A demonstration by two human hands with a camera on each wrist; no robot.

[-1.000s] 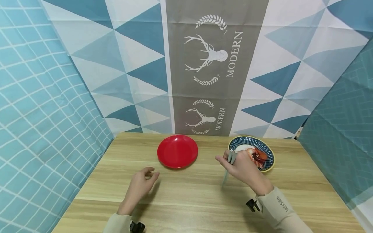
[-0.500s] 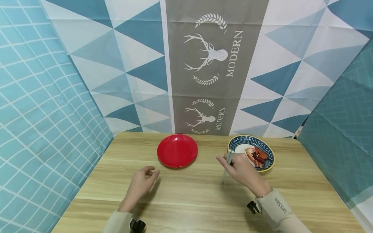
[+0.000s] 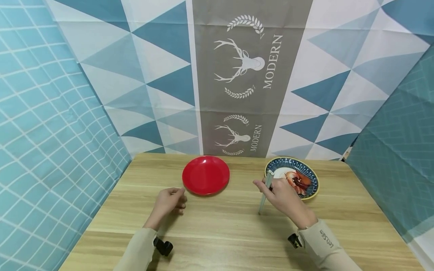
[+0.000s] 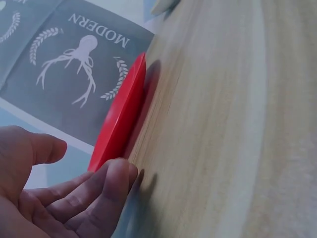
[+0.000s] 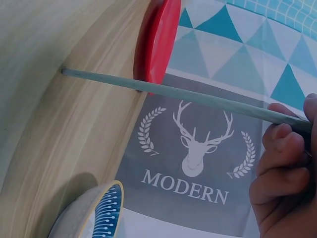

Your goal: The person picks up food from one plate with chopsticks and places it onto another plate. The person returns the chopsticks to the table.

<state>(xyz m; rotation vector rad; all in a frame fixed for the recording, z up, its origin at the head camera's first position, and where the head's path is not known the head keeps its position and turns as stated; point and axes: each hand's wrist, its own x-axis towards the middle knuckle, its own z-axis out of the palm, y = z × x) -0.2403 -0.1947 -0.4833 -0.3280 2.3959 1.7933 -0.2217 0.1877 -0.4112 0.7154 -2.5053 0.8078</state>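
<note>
Turned since the earlier frame, with thumb uppermost and fingertips lower: left hand (image 3: 168, 202), just beside the near left edge of the red plate (image 3: 206, 175). Tipped slightly, upper ends a little farther right: pair of pale grey-green chopsticks (image 5: 185, 94), in the grip of the right hand (image 3: 285, 195). Unchanged in position: red plate and oval bowl (image 3: 284, 163).

Containers, both toward the far edge of the wood-grain bench (image 3: 217, 233): left of centre, the round, shallow, glossy red plate; at right, the deeper bowl with yellow rim, radiating blue-and-white pattern and white centre. Inside the bowl, toward its right side: red-orange and white food (image 3: 301, 183) with darker streaks, kind too indistinct to tell.

Left fingers (image 4: 111, 191): loosely bent, with a wide gap to the thumb; close to the plate, contact not discernible. Right fingers (image 5: 280, 183): curled closely around the chopsticks near their upper ends. Chopsticks slanting downward, with lower tips between plate and bowl, at or just above the bench; contact likewise not discernible.
</note>
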